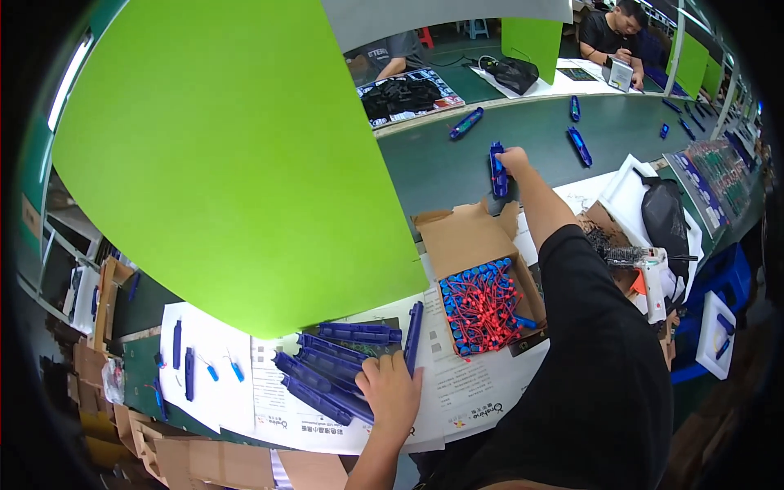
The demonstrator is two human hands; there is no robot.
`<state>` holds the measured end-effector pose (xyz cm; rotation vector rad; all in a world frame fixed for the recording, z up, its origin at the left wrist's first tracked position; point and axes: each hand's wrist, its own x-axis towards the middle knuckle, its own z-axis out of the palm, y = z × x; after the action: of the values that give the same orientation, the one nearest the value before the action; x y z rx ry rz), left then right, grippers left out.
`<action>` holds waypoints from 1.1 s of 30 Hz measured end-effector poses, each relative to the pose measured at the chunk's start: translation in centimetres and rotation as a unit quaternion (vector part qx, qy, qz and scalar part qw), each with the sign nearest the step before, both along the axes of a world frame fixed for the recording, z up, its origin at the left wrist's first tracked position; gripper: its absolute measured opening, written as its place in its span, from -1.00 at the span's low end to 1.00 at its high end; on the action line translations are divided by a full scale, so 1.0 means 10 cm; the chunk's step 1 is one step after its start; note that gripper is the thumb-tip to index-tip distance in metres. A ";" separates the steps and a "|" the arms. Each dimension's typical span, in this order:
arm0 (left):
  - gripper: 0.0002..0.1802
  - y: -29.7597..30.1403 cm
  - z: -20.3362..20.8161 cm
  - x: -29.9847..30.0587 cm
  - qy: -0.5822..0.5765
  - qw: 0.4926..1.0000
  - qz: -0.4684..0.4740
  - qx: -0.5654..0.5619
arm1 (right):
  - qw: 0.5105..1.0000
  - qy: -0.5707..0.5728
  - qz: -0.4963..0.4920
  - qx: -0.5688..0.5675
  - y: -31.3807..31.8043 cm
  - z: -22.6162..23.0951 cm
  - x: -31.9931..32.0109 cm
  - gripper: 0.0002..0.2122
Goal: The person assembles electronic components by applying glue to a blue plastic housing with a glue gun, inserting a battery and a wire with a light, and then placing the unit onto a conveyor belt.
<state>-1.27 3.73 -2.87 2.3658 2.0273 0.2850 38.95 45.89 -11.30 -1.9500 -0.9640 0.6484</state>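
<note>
My right hand (513, 161) pinches a blue casing (497, 178) beyond the cardboard box (464, 243); my left hand (390, 389) touches piled casings (304, 372) left of the box, grip unclear. Printed sheets (467, 397) beside the box carry dark lettering.

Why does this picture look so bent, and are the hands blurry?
In the head view, the fisheye lens bows the green partition; also there, the light tube at upper left glares white, while the left hand and right hand show no obvious motion blur.
</note>
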 end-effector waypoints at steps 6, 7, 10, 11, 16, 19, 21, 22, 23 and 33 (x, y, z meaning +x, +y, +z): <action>-0.73 -0.05 0.24 -0.28 -0.033 0.998 0.018 0.059 | 0.914 -0.343 0.211 0.057 -0.88 1.29 -0.64 -0.70; -0.71 -0.03 0.34 -0.31 -0.058 0.995 -0.002 0.084 | 0.904 -0.304 0.285 0.091 -1.27 1.52 -0.77 -0.70; -0.68 0.12 0.71 -0.06 -0.142 0.972 -0.121 0.140 | 0.806 -0.053 0.584 0.082 -2.61 1.70 -1.05 -0.63; -0.63 0.18 0.74 0.03 -0.150 0.964 -0.160 0.150 | 0.783 0.082 0.609 -0.100 -3.11 1.96 -1.30 -0.57; -0.21 0.14 0.58 0.61 -0.340 0.896 -0.172 0.228 | 0.830 0.039 0.556 0.004 -4.17 1.83 -1.37 -0.59; -0.16 -0.15 0.28 0.83 -0.758 0.625 -0.182 -0.054 | 0.900 0.040 0.433 0.033 -4.55 1.69 -1.42 -0.61; -0.32 -0.31 0.12 0.95 -0.799 0.536 -0.157 -0.221 | 0.901 0.038 0.430 0.039 -4.84 1.61 -1.50 -0.62; -0.35 -0.39 0.18 1.04 -0.805 0.512 -0.122 -0.272 | 0.907 0.041 0.420 0.008 -4.96 1.60 -1.50 -0.62; -0.35 -0.41 0.16 1.03 -0.803 0.510 -0.129 -0.281 | 0.900 0.024 0.435 -0.004 -5.01 1.73 -1.40 -0.64; -0.36 -0.53 -0.41 0.61 -0.813 0.524 -0.068 -0.244 | 0.961 0.220 -0.068 -0.150 -4.96 1.36 0.87 -0.51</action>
<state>4.87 -1.59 -6.99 0.8052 0.6728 1.1132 47.68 -3.71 2.30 -1.9859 -0.4709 1.1410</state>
